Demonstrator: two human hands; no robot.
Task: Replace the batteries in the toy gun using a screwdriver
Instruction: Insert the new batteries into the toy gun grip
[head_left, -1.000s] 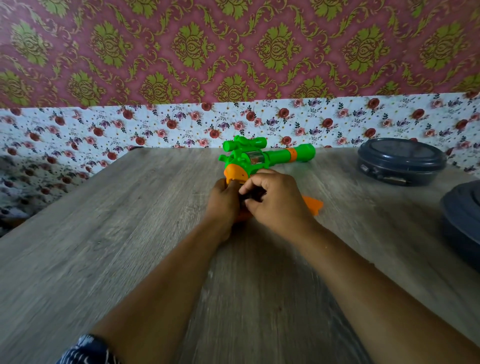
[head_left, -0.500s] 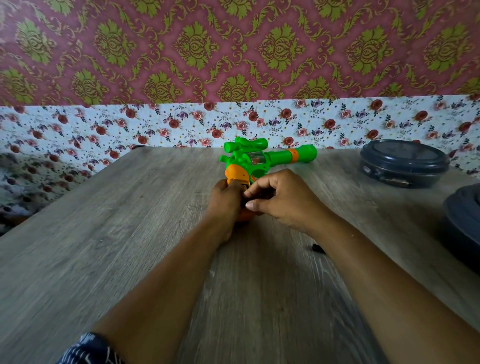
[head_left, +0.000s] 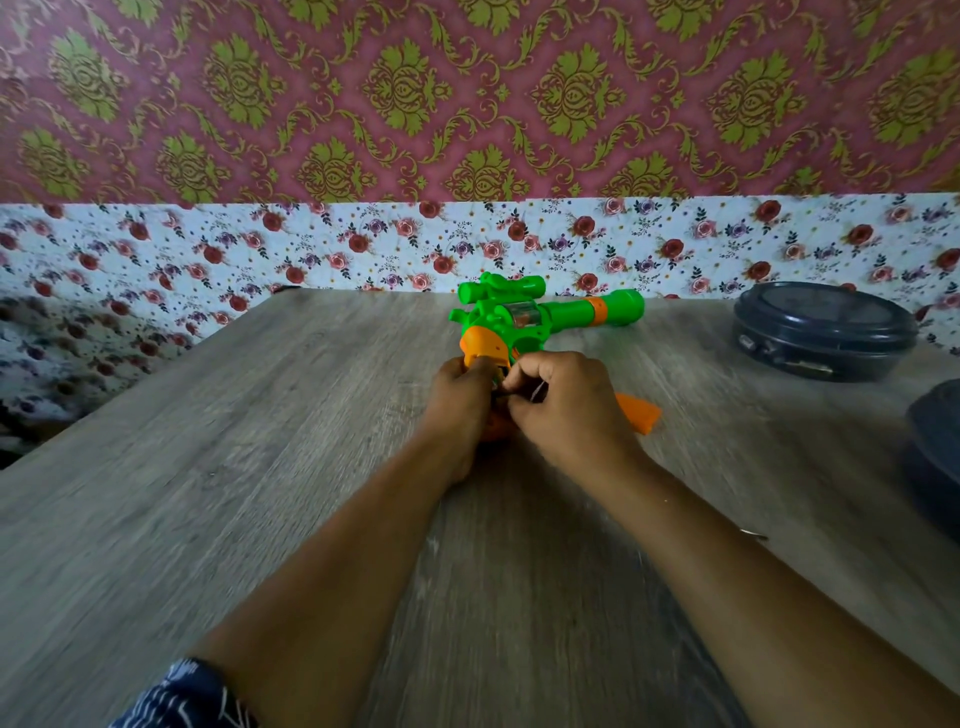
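Shifted since a half-second back: orange cover piece (head_left: 640, 412) exposed again right of the right wrist. Left hand (head_left: 460, 402) curled around orange grip of toy gun (head_left: 540, 317), mid-table (head_left: 208, 467), barrel pointing right. Right hand (head_left: 563, 402) fingers curled, pinching something small and dark at the grip; can't tell what. Dark round container (head_left: 823, 332) far right.

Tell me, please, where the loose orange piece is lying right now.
In the head view, the orange piece lies on the wooden table just right of the right hand, nearer than the toy gun.
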